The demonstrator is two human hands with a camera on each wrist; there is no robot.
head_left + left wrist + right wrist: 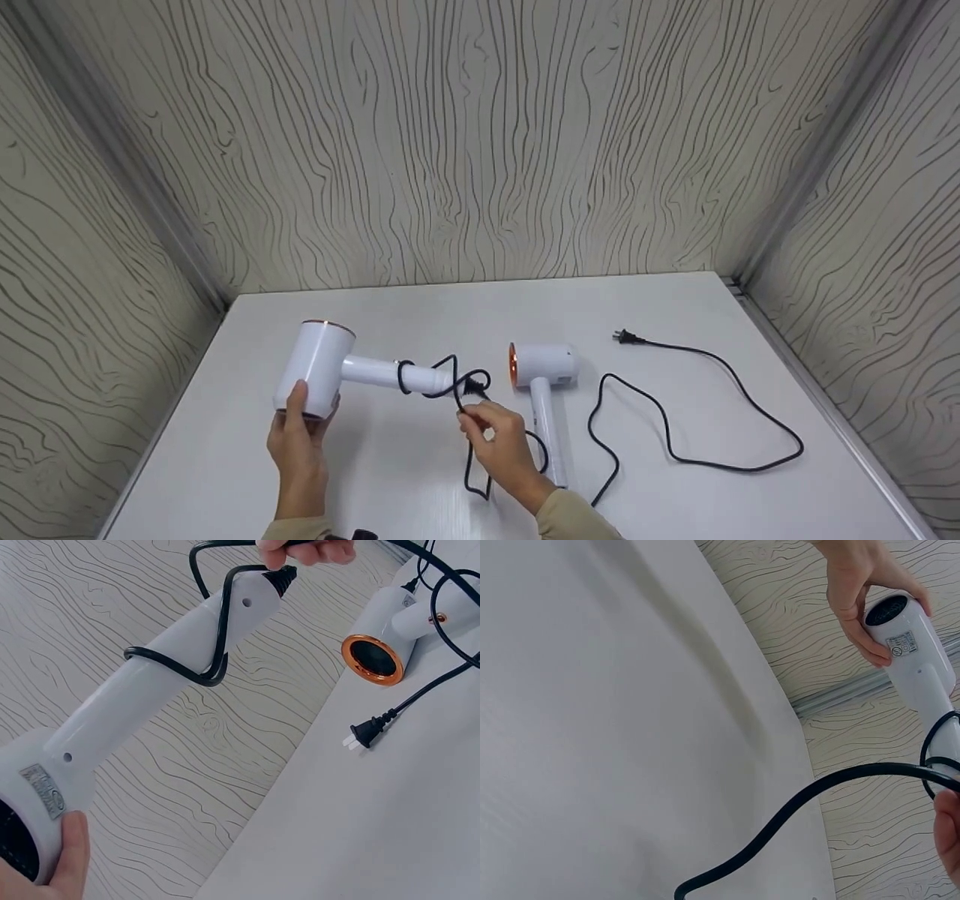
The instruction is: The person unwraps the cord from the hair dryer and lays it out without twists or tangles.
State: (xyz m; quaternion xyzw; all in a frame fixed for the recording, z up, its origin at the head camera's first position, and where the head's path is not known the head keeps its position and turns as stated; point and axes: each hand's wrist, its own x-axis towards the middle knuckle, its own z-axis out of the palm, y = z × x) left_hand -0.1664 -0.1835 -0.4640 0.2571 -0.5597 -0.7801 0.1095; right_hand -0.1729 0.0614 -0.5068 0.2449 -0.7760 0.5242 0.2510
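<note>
My left hand (300,442) grips the barrel of a white hair dryer (319,367) at its rear end, holding it above the table with the handle pointing right. A black cord (171,664) loops around that handle near its lower end. Between thumb and fingers, my right hand (502,442) pinches this cord just beyond the handle's end. The cord's free length hangs below the right hand. In the right wrist view, the pinched cord (780,814) curves across the picture and the left hand (855,585) wraps the dryer's rear.
A second white hair dryer (544,365) with a copper-coloured rim lies on the white table (420,307), right of the hands. Its black cord (667,435) winds over the table's right side. A two-pin plug (630,337) lies at the back right. Patterned panels (480,150) enclose the table.
</note>
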